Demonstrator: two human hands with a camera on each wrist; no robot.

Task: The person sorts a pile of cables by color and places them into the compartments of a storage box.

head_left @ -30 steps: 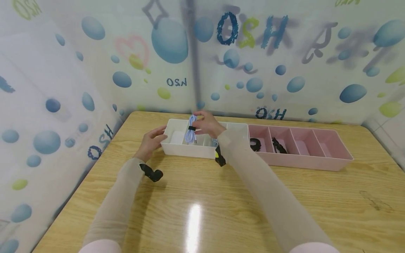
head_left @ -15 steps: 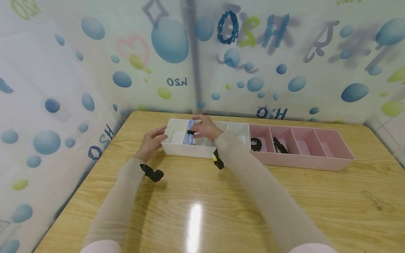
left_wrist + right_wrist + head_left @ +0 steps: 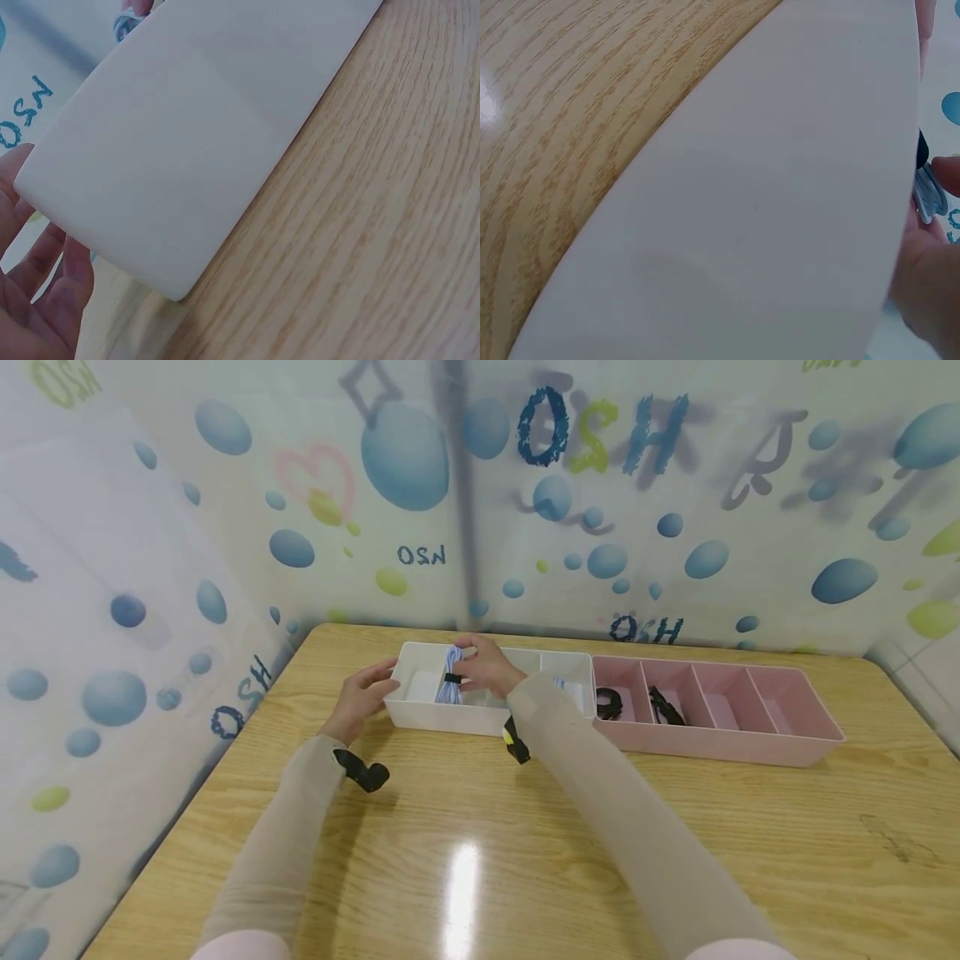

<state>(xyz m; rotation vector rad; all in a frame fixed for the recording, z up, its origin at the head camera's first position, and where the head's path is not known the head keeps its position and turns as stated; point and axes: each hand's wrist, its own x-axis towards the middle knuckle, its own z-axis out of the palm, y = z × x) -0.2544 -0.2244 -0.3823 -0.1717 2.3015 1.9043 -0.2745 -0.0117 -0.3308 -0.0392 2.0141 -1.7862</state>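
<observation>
A white divided organizer box [image 3: 457, 718] stands toward the back of the table. At its left end my left hand [image 3: 360, 697] touches the corner and end wall, fingers fairly straight in the head view. My right hand [image 3: 489, 667] reaches over the box and pinches a light blue cable bundle [image 3: 449, 692] tied with a black strap. The bundle stands upright beside the left divider, its lower end inside the box. In the right wrist view the box wall hides most of the cable bundle [image 3: 929, 196], and thumb and fingertips show around it.
A pink divided box [image 3: 720, 745] adjoins the white one on the right. It holds a coiled black cable [image 3: 608, 702] and another black cable bundle [image 3: 664, 706]. More blue cable [image 3: 558, 682] shows in the white box's right compartment. A patterned wall rises behind the table.
My right hand has lowered the blue cable bundle into the white box and has barely moved over the last half second. My left hand has stayed at the box's left end.
</observation>
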